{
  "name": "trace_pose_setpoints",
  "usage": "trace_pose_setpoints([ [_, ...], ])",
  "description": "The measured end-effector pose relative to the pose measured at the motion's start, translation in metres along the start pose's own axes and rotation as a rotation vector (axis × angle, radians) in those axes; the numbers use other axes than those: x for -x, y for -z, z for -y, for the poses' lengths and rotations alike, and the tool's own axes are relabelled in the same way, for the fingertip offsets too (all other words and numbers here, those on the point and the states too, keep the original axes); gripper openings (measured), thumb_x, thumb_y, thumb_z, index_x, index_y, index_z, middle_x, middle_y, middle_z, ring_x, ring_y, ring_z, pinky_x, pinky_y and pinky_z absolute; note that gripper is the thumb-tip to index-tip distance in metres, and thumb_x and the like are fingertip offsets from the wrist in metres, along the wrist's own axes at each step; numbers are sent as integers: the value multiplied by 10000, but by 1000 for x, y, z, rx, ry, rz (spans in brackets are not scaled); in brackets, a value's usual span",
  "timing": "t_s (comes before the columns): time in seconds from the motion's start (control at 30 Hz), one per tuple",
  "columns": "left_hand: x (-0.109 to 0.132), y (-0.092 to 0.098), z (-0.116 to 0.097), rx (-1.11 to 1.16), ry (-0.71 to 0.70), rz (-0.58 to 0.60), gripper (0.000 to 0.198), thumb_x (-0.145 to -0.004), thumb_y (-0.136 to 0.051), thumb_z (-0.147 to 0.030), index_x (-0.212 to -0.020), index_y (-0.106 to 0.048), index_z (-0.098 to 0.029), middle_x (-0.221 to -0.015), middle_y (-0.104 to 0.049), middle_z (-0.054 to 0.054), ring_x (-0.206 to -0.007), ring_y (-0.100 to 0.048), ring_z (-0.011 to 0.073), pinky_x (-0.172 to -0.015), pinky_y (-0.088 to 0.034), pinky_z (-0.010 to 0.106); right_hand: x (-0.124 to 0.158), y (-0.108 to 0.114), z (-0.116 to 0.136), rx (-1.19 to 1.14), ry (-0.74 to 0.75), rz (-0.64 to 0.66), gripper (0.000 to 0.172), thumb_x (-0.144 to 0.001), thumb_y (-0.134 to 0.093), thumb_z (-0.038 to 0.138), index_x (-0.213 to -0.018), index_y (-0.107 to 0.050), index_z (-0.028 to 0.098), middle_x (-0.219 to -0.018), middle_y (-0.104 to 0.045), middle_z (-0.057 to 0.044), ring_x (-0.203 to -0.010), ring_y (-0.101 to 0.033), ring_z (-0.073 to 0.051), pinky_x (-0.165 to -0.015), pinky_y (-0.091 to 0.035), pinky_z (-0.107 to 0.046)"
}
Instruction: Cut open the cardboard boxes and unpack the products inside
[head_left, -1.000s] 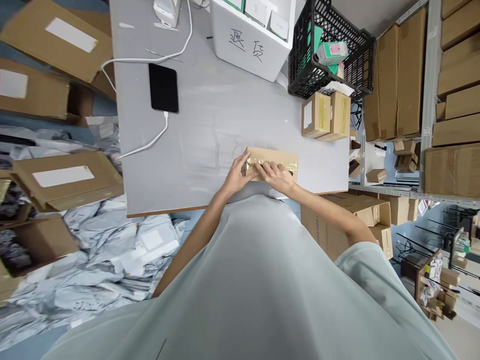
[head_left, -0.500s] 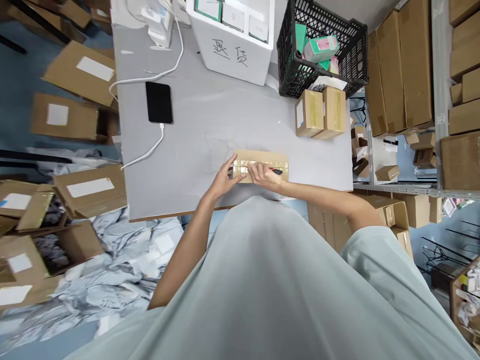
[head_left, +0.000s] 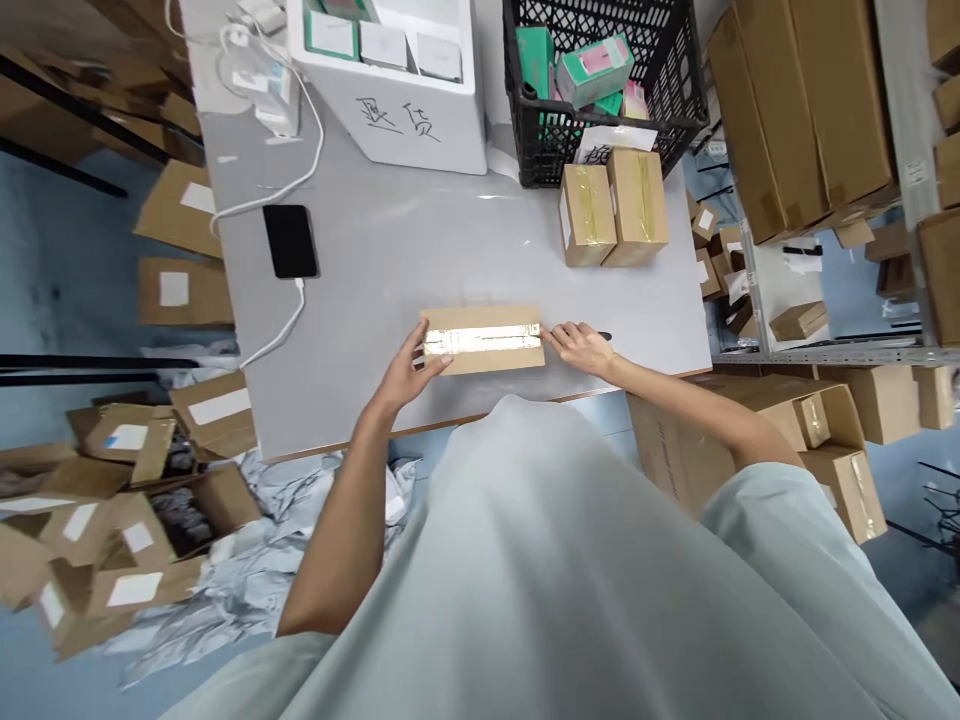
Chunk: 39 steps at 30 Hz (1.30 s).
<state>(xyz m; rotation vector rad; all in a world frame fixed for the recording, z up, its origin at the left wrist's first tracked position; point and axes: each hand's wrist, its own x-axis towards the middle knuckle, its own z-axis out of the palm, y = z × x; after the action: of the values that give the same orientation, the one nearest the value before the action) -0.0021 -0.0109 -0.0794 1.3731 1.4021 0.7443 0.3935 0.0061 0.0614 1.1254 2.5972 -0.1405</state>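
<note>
A long, flat cardboard box (head_left: 487,361) lies near the table's front edge, shiny clear tape along the middle of its top. At its left end is my left hand (head_left: 405,375), thumb at the near side and fingers at the far side, gripping it. My right hand (head_left: 581,349) is closed just at the box's right end, at the end of the tape line. It holds a box cutter (head_left: 604,336), whose dark handle end sticks out to the right; fingers hide most of it, and I cannot make out the blade.
Two taped cartons (head_left: 637,215) stand at the back right before a black crate (head_left: 607,120) of green boxes. A white foam box (head_left: 427,130) holds small boxes. To the left, a phone (head_left: 291,241) lies on a white cable. Shelving (head_left: 825,350) stands right.
My right hand has moved from above the middle of the box to its right end with the box cutter. My left hand still steadies the left end. The camera view has shifted.
</note>
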Motion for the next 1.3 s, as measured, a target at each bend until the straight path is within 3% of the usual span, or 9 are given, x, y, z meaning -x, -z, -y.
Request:
trace_pose_setpoints([
  [0.13, 2, 1, -8, -64, 40, -12, 1227, -818, -825, -819, -1811, -353, -272, -1819, -421, 258, -1377, -682, 372, -1079, -650, 541, 4, -20, -12, -84, 13, -72, 628, -1125, -240, 73, -1658, -560, 160, -1273, -775, -183, -1110, -642, -297, -879, -507, -425],
  [0.3, 3, 8, -11, -252, 105, -59, 1187, -806, -835, -780, -1778, -420, -240, -1772, -471, 268, -1476, -619, 451, -1188, -556, 683, 7, -52, -31, -221, -9, -127, 624, -1145, -297, 74, -1678, -582, 229, -1338, -784, -143, -1102, -641, -265, -881, -507, -393],
  [0.47, -6, 5, -37, -553, 66, -133, 1095, -751, -918, -748, -1637, -591, -195, -1831, -346, 294, -1719, -245, 595, -1349, -257, 817, 2, -78, -29, -290, -81, -199, 618, -1165, -328, 77, -1678, -605, 283, -1297, -801, -115, -1047, -651, -250, -894, -503, -380],
  [0.6, -25, -42, -76, -641, -100, 27, 1233, -688, -1003, -702, -1689, -497, -191, -1871, -273, 292, -1753, -115, 597, -1372, -106, 837, 14, -92, -11, -350, -176, -316, 569, -1187, -350, 122, -1637, -652, 295, -1268, -813, -107, -1025, -654, -240, -912, -487, -368],
  [0.73, -42, -104, -113, -697, -209, 282, 1467, -644, -1052, -620, -1814, -279, -189, -1899, -192, 283, -1774, -67, 556, -1402, -80, 787, 31, -106, 7, -467, -488, -503, 478, -1228, -395, 282, -1592, -705, 262, -1244, -831, -116, -1022, -696, -228, -917, -504, -338],
  [0.87, -48, -137, -141, -855, -247, 404, 1510, -660, -1035, -428, -1850, -142, -169, -1902, -187, 276, -1785, -83, 514, -1430, -84, 715, 38, -116, 18, -591, -706, -556, 434, -1209, -536, 371, -1582, -724, 255, -1210, -843, -109, -1066, -755, -223, -959, -532, -293],
  [0.97, -46, -143, -156, -926, -290, 419, 1461, -636, -1001, -294, -1834, -185, -116, -1836, -318, 328, -1752, -246, 511, -1433, -141, 681, 40, -115, 25, -697, -755, -556, 420, -1177, -606, 355, -1561, -742, 256, -1204, -849, -101, -1076, -784, -227, -953, -557, -276],
  [1.07, -41, -137, -165, -866, -359, 352, 1468, -614, -997, -270, -1832, -190, -127, -1770, -405, 335, -1693, -364, 518, -1414, -209, 689, 46, -104, 32, -790, -794, -588, 429, -1154, -634, 358, -1555, -746, 255, -1217, -852, -100, -1081, -808, -236, -938, -589, -275],
  [1.3, -26, -121, -178, -524, -368, 134, 1628, -662, -1036, -585, -1857, 13, -236, -1875, -253, 265, -1740, -281, 497, -1404, -308, 650, 56, -47, 33, -1004, -720, -666, 534, -1127, -670, 384, -1639, -662, 234, -1487, -797, -114, -1340, -790, -273, -1142, -614, -348],
])
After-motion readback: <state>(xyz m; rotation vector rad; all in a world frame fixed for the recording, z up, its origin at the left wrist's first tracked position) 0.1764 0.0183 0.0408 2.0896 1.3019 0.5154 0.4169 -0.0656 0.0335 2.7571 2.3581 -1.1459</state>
